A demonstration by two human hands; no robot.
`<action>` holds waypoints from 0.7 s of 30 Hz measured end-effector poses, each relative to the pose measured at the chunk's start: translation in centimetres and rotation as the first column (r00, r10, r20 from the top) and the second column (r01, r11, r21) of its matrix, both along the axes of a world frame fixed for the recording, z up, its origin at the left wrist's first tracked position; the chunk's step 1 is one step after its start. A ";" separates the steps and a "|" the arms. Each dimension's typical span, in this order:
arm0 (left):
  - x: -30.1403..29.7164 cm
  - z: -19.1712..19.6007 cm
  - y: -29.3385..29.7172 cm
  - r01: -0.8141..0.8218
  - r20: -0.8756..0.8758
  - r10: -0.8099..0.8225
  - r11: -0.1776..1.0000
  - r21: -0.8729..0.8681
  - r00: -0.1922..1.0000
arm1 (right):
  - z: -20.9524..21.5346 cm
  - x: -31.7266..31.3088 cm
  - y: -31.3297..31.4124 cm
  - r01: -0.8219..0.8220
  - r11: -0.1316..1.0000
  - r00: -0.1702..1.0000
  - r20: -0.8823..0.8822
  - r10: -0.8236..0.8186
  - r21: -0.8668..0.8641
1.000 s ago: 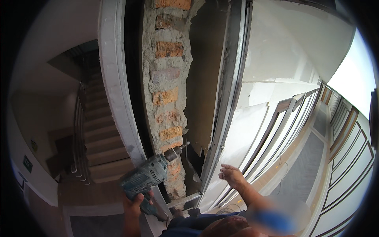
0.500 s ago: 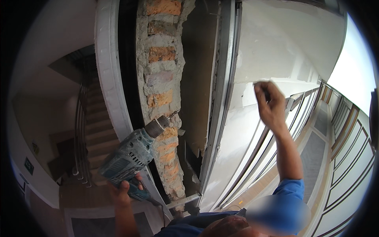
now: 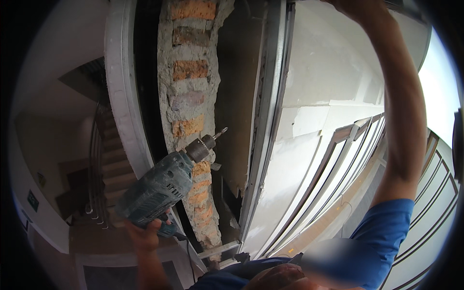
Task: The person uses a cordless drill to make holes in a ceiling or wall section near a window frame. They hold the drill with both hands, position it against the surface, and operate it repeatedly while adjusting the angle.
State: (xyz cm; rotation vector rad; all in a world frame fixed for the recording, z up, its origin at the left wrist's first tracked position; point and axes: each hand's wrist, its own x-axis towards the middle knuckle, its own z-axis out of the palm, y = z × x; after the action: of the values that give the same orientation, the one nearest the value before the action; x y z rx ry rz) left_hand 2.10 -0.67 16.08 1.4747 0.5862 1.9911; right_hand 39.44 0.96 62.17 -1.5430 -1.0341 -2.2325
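My left hand (image 3: 145,232) is wrapped round the grip of a dusty green-grey power drill (image 3: 159,186). The drill points up and to the right, with its toothed chuck (image 3: 200,148) in front of a broken brick wall edge (image 3: 188,99). A short bit (image 3: 221,133) sticks out of the chuck before the dark gap beside the bricks and touches nothing that I can see. My right arm is stretched far up, past the pale wall board (image 3: 328,63). Only part of my right hand (image 3: 355,7) shows at the upper edge; its fingers are cut off from view.
A metal stud (image 3: 273,96) runs upright along the gap, and a short metal crosspiece (image 3: 220,249) sits low down. The drill's cord (image 3: 189,258) hangs below it. Stairs with a railing (image 3: 94,164) lie to the left; framed panels (image 3: 338,169) line the right.
My right hand has risen from beside the wall board to the upper edge of the view. The drill, still in my left hand, has shifted slightly up, its bit now over the dark gap.
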 end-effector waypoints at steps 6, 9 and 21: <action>-0.4 -1.5 0.4 -0.072 0.083 0.068 0.996 0.052 0.994 | -1.7 -1.4 -1.4 -0.010 0.998 0.996 -0.094 0.003 -0.066; -1.6 -2.4 0.9 -0.055 0.135 0.052 0.998 0.020 0.990 | -1.9 -2.6 -1.5 -0.054 0.997 0.995 -0.087 0.049 -0.064; -4.2 -2.7 0.7 0.009 0.184 -0.004 1.000 -0.027 0.983 | -3.7 -3.2 0.1 -0.265 0.961 0.956 -0.154 0.250 -0.084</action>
State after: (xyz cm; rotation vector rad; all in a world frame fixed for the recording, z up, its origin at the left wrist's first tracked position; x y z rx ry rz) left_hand -2.10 0.05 13.40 1.2572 0.5269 2.0776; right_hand 36.24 1.07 58.45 -1.4851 -1.2457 -1.8939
